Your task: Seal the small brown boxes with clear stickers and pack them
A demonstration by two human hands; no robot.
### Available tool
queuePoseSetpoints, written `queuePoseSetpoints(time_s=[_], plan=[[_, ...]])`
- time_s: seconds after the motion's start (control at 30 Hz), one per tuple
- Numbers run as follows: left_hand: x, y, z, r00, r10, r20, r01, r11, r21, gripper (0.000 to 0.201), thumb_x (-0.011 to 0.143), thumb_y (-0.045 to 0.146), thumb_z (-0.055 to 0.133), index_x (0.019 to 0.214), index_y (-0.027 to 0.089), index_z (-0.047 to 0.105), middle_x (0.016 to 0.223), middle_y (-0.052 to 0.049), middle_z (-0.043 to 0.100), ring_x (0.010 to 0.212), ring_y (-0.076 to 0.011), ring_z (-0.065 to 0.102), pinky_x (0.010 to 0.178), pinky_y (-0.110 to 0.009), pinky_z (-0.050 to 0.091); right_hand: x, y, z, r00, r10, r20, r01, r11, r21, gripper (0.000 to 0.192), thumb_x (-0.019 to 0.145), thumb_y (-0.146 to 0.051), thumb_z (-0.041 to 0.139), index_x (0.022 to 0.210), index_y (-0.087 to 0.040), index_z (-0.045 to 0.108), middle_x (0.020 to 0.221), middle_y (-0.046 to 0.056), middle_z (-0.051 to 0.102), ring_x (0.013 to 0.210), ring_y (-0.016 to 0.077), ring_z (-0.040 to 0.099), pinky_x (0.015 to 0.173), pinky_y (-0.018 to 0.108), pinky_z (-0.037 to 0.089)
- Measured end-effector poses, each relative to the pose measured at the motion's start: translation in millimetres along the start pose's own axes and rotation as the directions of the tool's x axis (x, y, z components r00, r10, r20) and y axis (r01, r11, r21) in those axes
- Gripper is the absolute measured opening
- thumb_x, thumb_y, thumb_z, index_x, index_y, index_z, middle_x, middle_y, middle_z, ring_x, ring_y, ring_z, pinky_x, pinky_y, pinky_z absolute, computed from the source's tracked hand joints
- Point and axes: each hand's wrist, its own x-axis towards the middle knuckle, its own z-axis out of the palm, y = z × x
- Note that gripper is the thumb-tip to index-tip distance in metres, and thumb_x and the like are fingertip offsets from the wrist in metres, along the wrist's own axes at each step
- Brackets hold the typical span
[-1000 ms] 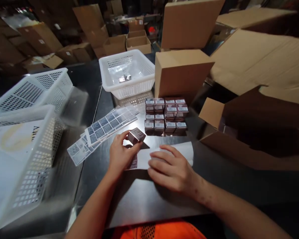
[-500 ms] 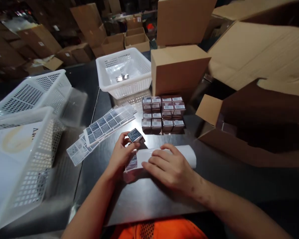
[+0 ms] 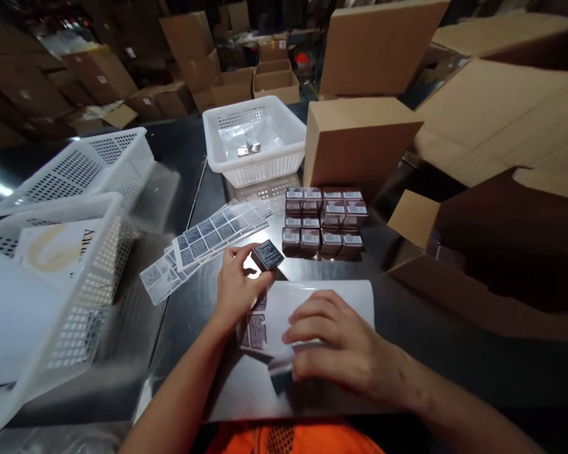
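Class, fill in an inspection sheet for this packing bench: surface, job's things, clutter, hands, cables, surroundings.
Surface: dark glossy table, reflective.
Job's things: small dark box; white label sheet, partly peeled; block of labelled small boxes; spare label sheets fanned to the left.
Clutter: three white mesh baskets; open cardboard carton.
Hands: left hand grips the small dark box; right hand presses on the white label sheet.
Cables: nothing seen.
Surroundings: stacked cardboard boxes behind.
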Motion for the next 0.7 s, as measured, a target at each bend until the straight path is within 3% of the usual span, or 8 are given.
queuePoseSetpoints(time_s=[0.1,0.13,0.2,0.23,0.3,0.4,0.5,0.7], plan=[[-1.7,-3.1,2.8,0.991,-0.050,0.121,0.078,0.968,-0.238,0.054,0.062,0.025,0.071,0.116,0.023,0.064,0.100,-0.001,0.059,0.056,-0.0067,0.047,0.047,-0.019,0.037,1.1,-3.0,-22.3,0.971,0.204,-0.126,-0.116,0.860,0.497,0.020,0.101,-0.038,0.052,0.087,-0.025,0.059,0.088,0.001,0.068,0.095,0.0163,0.064,0.088,0.034,0.053],[-3.8,-4.3,4.4,0.981,-0.055,0.187,0.113,0.942,-0.317,0.056,0.062,0.023,0.070,0.117,0.023,0.062,0.096,0.000,0.061,0.050,-0.0049,0.040,0.043,-0.019,0.032,0.2,-2.0,-28.4,0.928,0.319,-0.194,-0.152,0.797,0.585,0.017,0.098,-0.038,0.058,0.085,-0.026,0.057,0.083,0.000,0.066,0.091,0.0166,0.064,0.085,0.034,0.054],[-9.8,-6.4,8.3,0.957,-0.019,0.290,0.151,0.884,-0.442,0.058,0.061,0.016,0.068,0.117,0.024,0.058,0.094,0.002,0.064,0.045,-0.0026,0.032,0.042,-0.018,0.027,-2.7,3.0,-36.5,0.785,0.551,-0.283,-0.240,0.692,0.681,0.018,0.091,-0.036,0.069,0.084,-0.027,0.055,0.079,-0.001,0.063,0.087,0.0173,0.065,0.081,0.034,0.056],[-13.2,-7.0,10.2,0.949,0.017,0.314,0.146,0.861,-0.488,0.058,0.060,0.013,0.068,0.115,0.024,0.057,0.097,0.001,0.066,0.046,-0.0023,0.034,0.044,-0.018,0.028,-4.3,6.2,-38.2,0.711,0.649,-0.270,-0.308,0.633,0.710,0.022,0.087,-0.038,0.074,0.084,-0.026,0.055,0.079,-0.001,0.063,0.085,0.0175,0.065,0.079,0.033,0.056],[-19.3,-7.1,13.4,0.942,0.083,0.324,0.115,0.829,-0.548,0.057,0.057,0.010,0.069,0.111,0.024,0.057,0.104,0.000,0.067,0.053,-0.0039,0.043,0.049,-0.018,0.033,-6.8,12.3,-37.7,0.589,0.797,-0.130,-0.460,0.464,0.757,0.027,0.082,-0.038,0.078,0.090,-0.025,0.056,0.083,0.000,0.066,0.081,0.0167,0.067,0.075,0.031,0.056],[-25.0,-6.0,16.1,0.931,0.119,0.346,0.102,0.823,-0.559,0.054,0.056,0.010,0.071,0.107,0.024,0.060,0.099,-0.001,0.069,0.064,-0.0088,0.054,0.055,-0.018,0.039,-6.8,15.9,-30.7,0.467,0.880,0.088,-0.545,0.208,0.812,0.043,0.078,-0.034,0.082,0.107,-0.025,0.051,0.085,-0.001,0.069,0.081,0.0151,0.068,0.077,0.029,0.055],[-28.2,-6.7,17.9,0.919,0.140,0.368,0.074,0.856,-0.512,0.053,0.057,0.011,0.076,0.107,0.024,0.063,0.100,0.000,0.070,0.060,-0.0074,0.052,0.052,-0.018,0.036,-2.5,13.0,-22.2,0.414,0.901,0.131,-0.516,0.113,0.849,0.057,0.071,-0.032,0.086,0.110,-0.025,0.044,0.079,-0.004,0.067,0.087,0.0162,0.069,0.082,0.030,0.055],[-33.5,-9.0,20.7,0.909,0.162,0.383,0.024,0.899,-0.437,0.053,0.062,0.017,0.081,0.111,0.024,0.065,0.104,-0.001,0.072,0.047,-0.0029,0.041,0.046,-0.019,0.031,2.2,9.6,-13.1,0.378,0.916,0.136,-0.519,0.088,0.850,0.065,0.068,-0.034,0.088,0.110,-0.025,0.040,0.075,-0.007,0.066,0.077,0.0153,0.068,0.073,0.029,0.056]])
